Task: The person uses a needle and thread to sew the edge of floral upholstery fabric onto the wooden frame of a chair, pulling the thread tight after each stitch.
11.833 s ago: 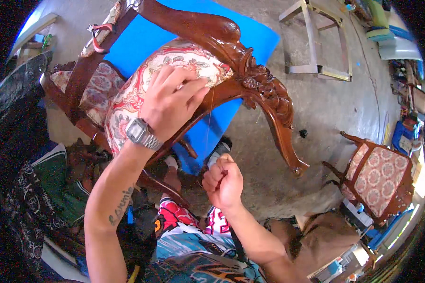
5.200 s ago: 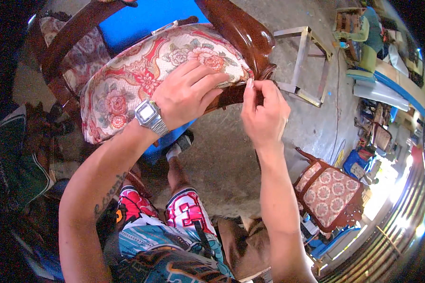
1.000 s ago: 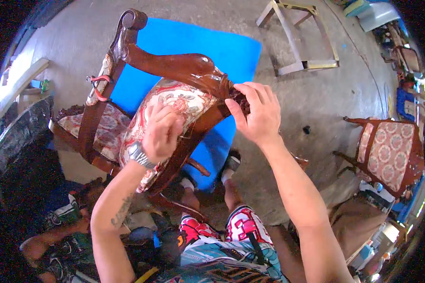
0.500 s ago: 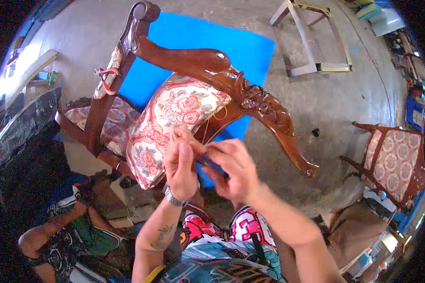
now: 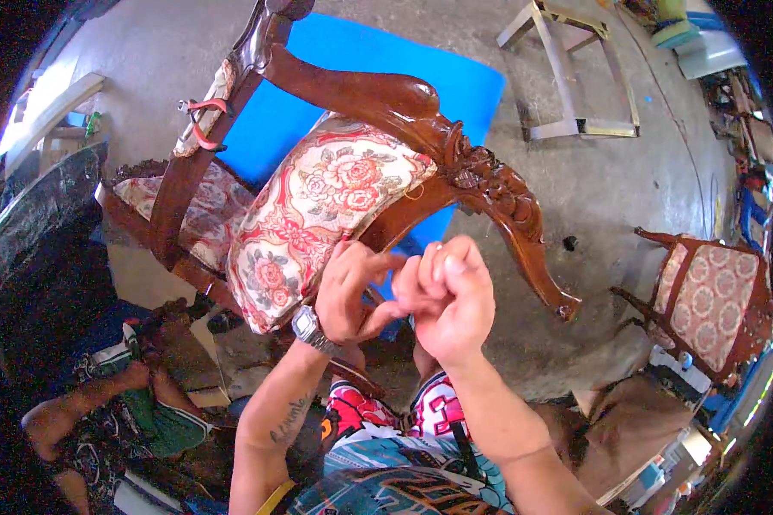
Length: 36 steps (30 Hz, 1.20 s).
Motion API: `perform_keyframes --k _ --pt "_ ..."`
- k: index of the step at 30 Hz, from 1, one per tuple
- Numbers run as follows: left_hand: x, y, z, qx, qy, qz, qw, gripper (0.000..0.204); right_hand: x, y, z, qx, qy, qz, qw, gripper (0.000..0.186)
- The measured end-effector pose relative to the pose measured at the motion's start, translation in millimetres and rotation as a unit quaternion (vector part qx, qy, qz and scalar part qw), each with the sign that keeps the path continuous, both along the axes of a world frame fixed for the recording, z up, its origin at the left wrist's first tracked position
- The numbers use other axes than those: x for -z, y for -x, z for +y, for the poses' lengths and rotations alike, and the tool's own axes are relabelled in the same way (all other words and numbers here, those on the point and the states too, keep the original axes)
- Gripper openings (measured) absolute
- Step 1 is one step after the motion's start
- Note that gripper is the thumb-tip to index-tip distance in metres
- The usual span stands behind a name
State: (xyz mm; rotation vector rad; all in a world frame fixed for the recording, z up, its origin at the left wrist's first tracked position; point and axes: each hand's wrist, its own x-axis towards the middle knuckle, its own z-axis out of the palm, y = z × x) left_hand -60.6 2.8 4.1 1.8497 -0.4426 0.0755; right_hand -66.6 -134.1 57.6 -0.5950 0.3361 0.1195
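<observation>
A carved, glossy brown wooden chair (image 5: 348,90) lies tipped over, its padded seat (image 5: 343,180) covered in cream and red floral fabric. Beside the seat's near edge are my two hands, almost touching each other. My left hand (image 5: 349,296), with a wristwatch (image 5: 312,329) at its wrist, has curled fingers; what they pinch cannot be made out. My right hand (image 5: 451,300) is closed, its fingers bent tightly against the left fingertips. A thin yellowish thread loop (image 5: 414,190) shows at the seat's corner. Red-handled pliers (image 5: 202,120) hang on the chair's arm.
Under the chair lies a blue sheet (image 5: 386,69). A bare stool frame (image 5: 567,86) stands at the far right, and another upholstered chair (image 5: 713,292) lies to the right. Someone else's arm (image 5: 86,403) shows at lower left. Brown cloth (image 5: 636,429) lies at lower right.
My right hand has turned up and closed into a fist, shifting slightly right. My left hand has moved a little right and down. The thread stretched from the seat no longer shows clearly.
</observation>
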Motion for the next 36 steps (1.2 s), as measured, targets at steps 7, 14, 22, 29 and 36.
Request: perform_keyframes --k 7,14,22,29,36 --pt "-0.7 -2.0 8.7 0.104 -0.089 -0.070 0.988 0.030 25.4 7.1 -8.5 0.009 -0.094 0.102 0.990 0.018" --pt "-23.3 -5.3 -3.3 -0.107 -0.070 0.036 0.991 0.019 26.6 -6.4 -6.5 0.025 -0.048 0.025 0.998 0.022" --pt "-30.0 -5.1 -17.4 -0.090 -0.075 0.168 0.979 0.011 22.5 -6.9 -5.2 0.033 -0.007 0.015 0.999 0.023" --pt "-24.5 4.3 -34.6 -0.188 0.126 0.311 0.923 0.019 23.8 4.4 -0.4 0.101 0.374 -0.100 0.916 0.025" --pt "-10.0 5.6 -25.2 -0.128 -0.067 -0.060 0.988 0.023 -1.7 15.3 -9.8 0.024 -0.064 0.013 0.998 0.019"
